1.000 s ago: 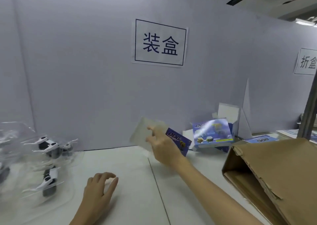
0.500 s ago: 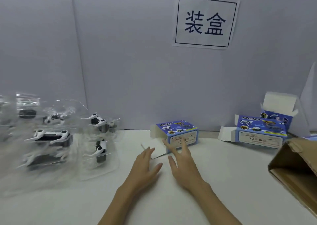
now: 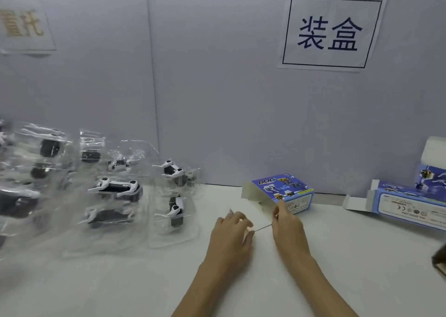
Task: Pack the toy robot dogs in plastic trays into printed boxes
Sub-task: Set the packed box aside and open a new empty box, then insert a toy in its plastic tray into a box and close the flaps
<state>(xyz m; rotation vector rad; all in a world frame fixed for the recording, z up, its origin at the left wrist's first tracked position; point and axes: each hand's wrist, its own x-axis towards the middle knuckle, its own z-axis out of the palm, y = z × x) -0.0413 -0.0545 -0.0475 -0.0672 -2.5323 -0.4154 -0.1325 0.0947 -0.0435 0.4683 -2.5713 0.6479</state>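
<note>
Toy robot dogs (image 3: 172, 197) in clear plastic trays (image 3: 173, 234) lay left of both hands. Just beyond the fingers stood a printed box (image 3: 286, 192), its flap held by the right hand (image 3: 287, 229) and the left hand (image 3: 231, 239), fingers curled.

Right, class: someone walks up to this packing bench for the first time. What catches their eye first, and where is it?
Probably the paper sign with two large dark characters, high on the grey partition at the right. Next, the small blue printed box at the table's back centre, open flaps toward both hands. Then the clear plastic trays of black-and-white toy dogs on the left.
</note>
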